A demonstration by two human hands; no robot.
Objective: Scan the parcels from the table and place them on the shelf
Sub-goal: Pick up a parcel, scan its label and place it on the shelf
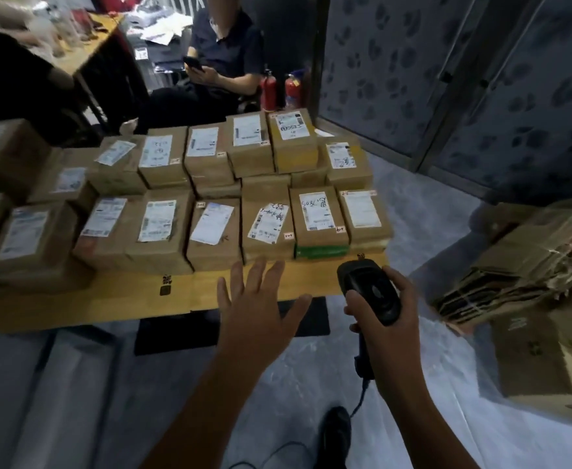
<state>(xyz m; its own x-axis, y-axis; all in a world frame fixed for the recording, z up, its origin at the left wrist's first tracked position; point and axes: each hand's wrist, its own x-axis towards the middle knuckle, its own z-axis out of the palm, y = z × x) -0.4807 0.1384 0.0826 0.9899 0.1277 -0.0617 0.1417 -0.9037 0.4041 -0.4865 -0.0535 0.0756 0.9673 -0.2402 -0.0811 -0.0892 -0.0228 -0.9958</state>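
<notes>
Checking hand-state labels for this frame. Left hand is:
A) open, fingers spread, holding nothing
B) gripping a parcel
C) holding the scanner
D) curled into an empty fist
A: the left hand is stretched out over the near edge of the table with its fingers spread and nothing in it. The scanner is gripped by the right hand.

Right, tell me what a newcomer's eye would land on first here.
First, the rows of brown parcels with white labels covering the yellow table. Next, in the foreground, the open left hand is spread over the table's near edge, while the right hand grips a black scanner. Behind the table, two red fire extinguishers stand on the floor beside a seated person holding a phone.
</notes>
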